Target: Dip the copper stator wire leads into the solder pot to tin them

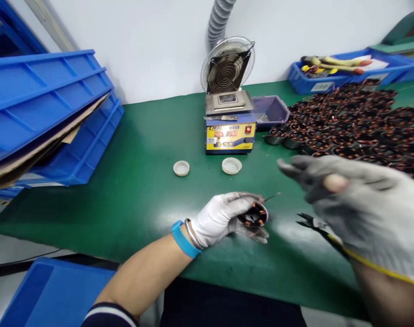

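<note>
My left hand (224, 213), in a white glove with dark-stained fingers, is closed around a motor stator (256, 215). This round part has a grey outer ring, black inside and copper windings; its open face is turned up toward me. A thin wire (272, 196) sticks out beside it. My right hand (357, 200), gloved, with a bare thumb tip, is raised at the right and blurred by motion. Its fingers reach out to the left, and nothing shows in them. Beneath it lies a pair of cutting pliers (321, 227), handles partly hidden by the hand.
A yellow-and-blue solder pot (230, 134) stands at the back, below a round fan hood (227, 68). Two small white dishes (181, 168) sit before it. Many stators (346, 118) crowd the right side. Blue crates (57, 100) lean at left; a purple bin (270, 111) is behind.
</note>
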Available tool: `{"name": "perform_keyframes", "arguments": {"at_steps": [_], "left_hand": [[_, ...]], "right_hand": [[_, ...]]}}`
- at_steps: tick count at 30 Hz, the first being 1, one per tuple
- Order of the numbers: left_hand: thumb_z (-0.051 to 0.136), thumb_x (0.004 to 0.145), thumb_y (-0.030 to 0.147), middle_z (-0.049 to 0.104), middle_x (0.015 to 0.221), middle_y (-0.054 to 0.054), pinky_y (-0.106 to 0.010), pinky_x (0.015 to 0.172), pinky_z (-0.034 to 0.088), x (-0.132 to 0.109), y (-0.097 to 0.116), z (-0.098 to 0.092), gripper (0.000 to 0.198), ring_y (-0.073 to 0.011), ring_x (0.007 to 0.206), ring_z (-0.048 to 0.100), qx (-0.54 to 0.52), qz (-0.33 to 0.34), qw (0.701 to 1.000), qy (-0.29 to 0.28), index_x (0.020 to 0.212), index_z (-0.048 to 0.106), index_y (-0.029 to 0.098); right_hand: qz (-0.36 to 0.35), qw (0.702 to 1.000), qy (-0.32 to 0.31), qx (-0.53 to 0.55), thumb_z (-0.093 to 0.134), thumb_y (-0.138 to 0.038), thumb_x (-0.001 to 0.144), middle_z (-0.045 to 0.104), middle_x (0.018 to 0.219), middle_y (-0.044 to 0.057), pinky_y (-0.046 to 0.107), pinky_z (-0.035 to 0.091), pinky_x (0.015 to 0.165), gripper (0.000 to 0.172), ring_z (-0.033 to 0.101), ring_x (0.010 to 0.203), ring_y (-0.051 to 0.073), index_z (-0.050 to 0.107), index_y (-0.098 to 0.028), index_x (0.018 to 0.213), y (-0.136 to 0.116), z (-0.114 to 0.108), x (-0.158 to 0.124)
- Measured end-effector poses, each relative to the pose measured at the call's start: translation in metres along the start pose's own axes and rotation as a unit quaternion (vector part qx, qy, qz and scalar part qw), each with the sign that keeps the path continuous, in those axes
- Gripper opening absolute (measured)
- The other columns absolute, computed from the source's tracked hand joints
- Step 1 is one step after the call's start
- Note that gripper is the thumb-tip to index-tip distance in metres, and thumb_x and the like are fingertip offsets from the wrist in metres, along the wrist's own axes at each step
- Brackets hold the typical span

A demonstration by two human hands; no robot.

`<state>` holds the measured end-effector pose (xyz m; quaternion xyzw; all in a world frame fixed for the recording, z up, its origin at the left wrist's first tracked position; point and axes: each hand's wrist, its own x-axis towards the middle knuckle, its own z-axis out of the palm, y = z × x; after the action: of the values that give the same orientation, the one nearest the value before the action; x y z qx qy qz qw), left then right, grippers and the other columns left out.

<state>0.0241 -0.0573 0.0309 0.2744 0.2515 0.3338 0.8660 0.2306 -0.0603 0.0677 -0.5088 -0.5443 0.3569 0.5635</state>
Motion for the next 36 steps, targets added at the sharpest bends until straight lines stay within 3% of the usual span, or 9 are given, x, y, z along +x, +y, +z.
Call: {"name": "perform_keyframes", "arguments": {"at_steps": [2,4,7,9,15,19,25,32,36], "left_hand": [[0.089,0.056,0.058,0.074,0.083,-0.011,-0.032,0.054,0.058,0.001,0.0,-0.002,0.064,-0.0193,0.055,0.068,0.015,0.001,1.0,0.017,0.096,0.068,0.012],[0.084,0.06,0.063,0.073,0.079,-0.01,-0.026,0.045,0.052,0.002,0.0,-0.003,0.062,-0.0145,0.046,0.063,0.044,0.009,0.999,0.03,0.092,0.069,0.012],[0.074,0.064,0.071,0.066,0.061,-0.005,-0.022,0.036,0.038,0.004,-0.002,-0.005,0.062,-0.0109,0.037,0.053,0.117,-0.001,0.992,0.054,0.08,0.068,0.012],[0.064,0.068,0.077,0.061,0.053,-0.003,-0.024,0.038,0.039,0.006,-0.004,-0.004,0.063,-0.0127,0.037,0.052,0.173,-0.01,0.982,0.08,0.072,0.065,0.013],[0.063,0.078,0.032,0.066,0.068,0.0,-0.023,0.064,0.047,-0.001,0.008,-0.002,0.015,-0.012,0.063,0.058,0.351,0.199,0.887,0.223,0.071,0.064,0.018],[0.061,0.075,0.03,0.052,0.05,0.004,-0.022,0.047,0.034,-0.013,0.026,-0.006,0.018,-0.0086,0.044,0.043,0.378,0.086,0.914,0.119,0.062,0.059,0.019],[0.069,0.076,0.038,0.06,0.066,0.002,-0.023,0.06,0.04,-0.005,0.018,-0.002,0.021,-0.0107,0.06,0.05,0.376,0.217,0.875,0.214,0.073,0.061,0.019],[0.065,0.071,0.032,0.041,0.043,0.006,-0.024,0.045,0.022,-0.019,0.038,-0.007,0.029,-0.0061,0.042,0.031,0.402,0.023,0.912,0.08,0.051,0.049,0.019],[0.067,0.07,0.038,0.044,0.048,0.006,-0.022,0.046,0.026,-0.017,0.037,-0.002,0.032,-0.0058,0.045,0.036,0.393,0.053,0.911,0.116,0.055,0.046,0.019]], "right_hand": [[0.001,1.0,0.021,-0.014,0.075,-0.034,0.074,0.074,0.099,0.009,0.05,0.055,0.096,0.013,0.07,0.106,0.032,0.067,-0.023,0.074,0.006,-0.006,0.001],[-0.011,0.986,-0.072,-0.151,0.077,-0.032,0.067,0.073,0.111,0.008,0.048,0.058,0.093,0.028,0.068,0.109,0.033,0.072,-0.025,0.094,0.013,-0.006,0.001],[-0.021,0.913,-0.26,-0.314,0.071,-0.031,0.07,0.066,0.131,0.007,0.044,0.061,0.089,0.069,0.068,0.112,0.031,0.058,-0.026,0.137,0.022,0.01,-0.007],[-0.071,0.896,-0.299,-0.319,0.063,-0.027,0.077,0.066,0.131,0.007,0.041,0.059,0.094,0.062,0.068,0.112,0.027,0.055,-0.023,0.139,0.027,0.022,-0.012],[-0.236,0.882,-0.188,-0.363,0.057,-0.028,0.082,0.071,0.116,0.011,0.036,0.061,0.091,0.038,0.071,0.103,0.025,0.064,-0.017,0.118,0.034,0.023,-0.01],[-0.287,0.861,-0.124,-0.401,0.056,-0.03,0.086,0.071,0.112,0.013,0.034,0.062,0.084,0.036,0.072,0.096,0.024,0.062,-0.015,0.118,0.035,0.014,-0.006],[-0.283,0.867,-0.135,-0.386,0.056,-0.031,0.086,0.071,0.111,0.011,0.032,0.061,0.086,0.033,0.072,0.097,0.022,0.06,-0.018,0.116,0.035,0.021,-0.01],[-0.257,0.867,-0.079,-0.42,0.059,-0.036,0.082,0.072,0.104,0.008,0.034,0.063,0.076,0.037,0.072,0.089,0.023,0.063,-0.02,0.115,0.036,0.019,-0.012],[-0.267,0.862,-0.046,-0.429,0.059,-0.038,0.08,0.072,0.1,0.007,0.034,0.063,0.071,0.038,0.072,0.084,0.022,0.062,-0.019,0.113,0.037,0.019,-0.012]]}}
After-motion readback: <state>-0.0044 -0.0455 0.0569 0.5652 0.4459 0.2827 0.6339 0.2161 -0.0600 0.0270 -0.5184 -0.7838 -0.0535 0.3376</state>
